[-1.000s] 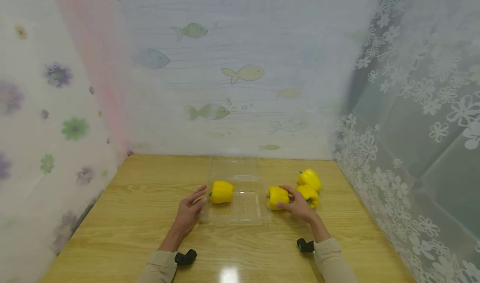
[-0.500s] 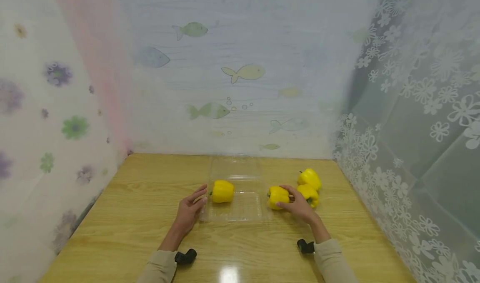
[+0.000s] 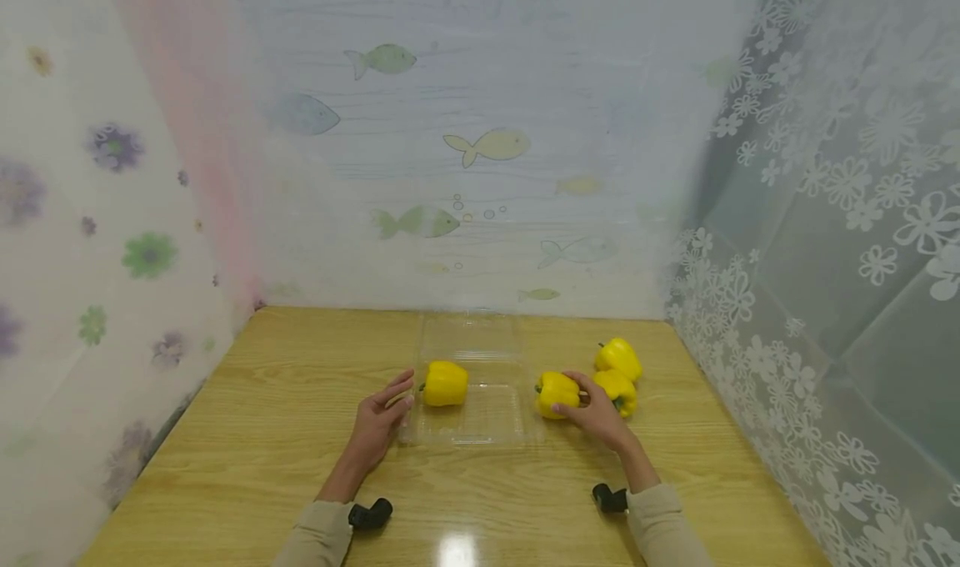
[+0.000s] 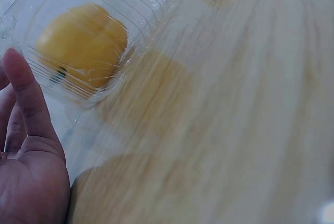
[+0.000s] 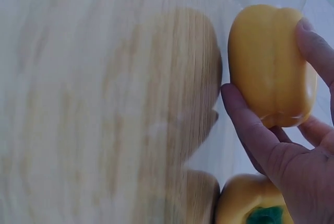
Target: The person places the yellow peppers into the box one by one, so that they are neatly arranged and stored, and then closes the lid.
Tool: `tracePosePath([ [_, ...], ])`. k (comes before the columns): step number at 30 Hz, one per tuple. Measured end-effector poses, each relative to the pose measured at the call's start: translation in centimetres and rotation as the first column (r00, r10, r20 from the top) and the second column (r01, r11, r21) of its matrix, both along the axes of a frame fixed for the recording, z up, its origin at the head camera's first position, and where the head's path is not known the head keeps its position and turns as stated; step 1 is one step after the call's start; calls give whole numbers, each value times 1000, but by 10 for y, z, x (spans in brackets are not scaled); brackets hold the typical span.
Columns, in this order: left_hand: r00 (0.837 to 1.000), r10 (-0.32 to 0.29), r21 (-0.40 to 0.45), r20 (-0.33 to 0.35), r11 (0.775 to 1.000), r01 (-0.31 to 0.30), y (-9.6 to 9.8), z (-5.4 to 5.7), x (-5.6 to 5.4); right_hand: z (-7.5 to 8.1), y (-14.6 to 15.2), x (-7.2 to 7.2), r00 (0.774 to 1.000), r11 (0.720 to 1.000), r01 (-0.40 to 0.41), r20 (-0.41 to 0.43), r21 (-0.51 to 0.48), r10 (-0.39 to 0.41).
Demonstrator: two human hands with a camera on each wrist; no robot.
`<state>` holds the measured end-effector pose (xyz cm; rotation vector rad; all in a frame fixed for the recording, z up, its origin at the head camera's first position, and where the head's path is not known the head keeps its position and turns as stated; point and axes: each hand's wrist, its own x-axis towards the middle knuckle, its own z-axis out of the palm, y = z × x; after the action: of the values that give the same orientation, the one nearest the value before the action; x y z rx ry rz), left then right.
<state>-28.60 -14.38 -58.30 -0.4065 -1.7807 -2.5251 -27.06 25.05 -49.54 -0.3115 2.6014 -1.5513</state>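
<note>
A clear plastic clamshell box (image 3: 491,417) lies with its lid back in the middle of the table. One yellow bell pepper (image 3: 446,383) sits in its left part, stem to the left. My left hand (image 3: 378,425) is at the box's left side, fingers extended and holding nothing; in the left wrist view the fingertips are close to the box wall (image 4: 88,96). Just right of the box, my right hand (image 3: 597,417) grips a second yellow bell pepper (image 3: 557,395) between thumb and fingers. The right wrist view shows that pepper (image 5: 271,62) from the side.
Two more yellow bell peppers stand behind the right hand: a rear one (image 3: 619,360) and a nearer one (image 3: 617,390), partly covered by the hand. Patterned curtains surround the wooden table (image 3: 300,400) at the back and sides. Black wrist devices (image 3: 371,514) show near both sleeves.
The right hand and its bell pepper have barely shifted, very slightly to the right. The left hand, the box and the other peppers keep their places.
</note>
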Motion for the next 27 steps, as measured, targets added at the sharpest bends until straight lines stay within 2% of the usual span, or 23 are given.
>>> tracePosePath([
  [2, 1000, -4, 6, -3, 1000, 4, 0, 0, 0, 4, -2, 3, 1000, 1000, 7, -5, 9, -7],
  [5, 1000, -3, 13, -2, 1000, 3, -1, 0, 0, 1, -3, 2, 999, 999, 32, -12, 14, -32],
  [12, 1000, 12, -8, 15, 1000, -12, 0, 0, 0, -32, 5, -16, 994, 994, 106, -40, 9, -106],
  [14, 1000, 13, -14, 16, 1000, -13, 0, 0, 0, -37, 6, -18, 993, 994, 110, -52, 12, -110],
  [27, 1000, 7, -10, 3, 1000, -7, -1, -1, -1, -39, 5, -20, 988, 992, 128, -88, 3, -128],
])
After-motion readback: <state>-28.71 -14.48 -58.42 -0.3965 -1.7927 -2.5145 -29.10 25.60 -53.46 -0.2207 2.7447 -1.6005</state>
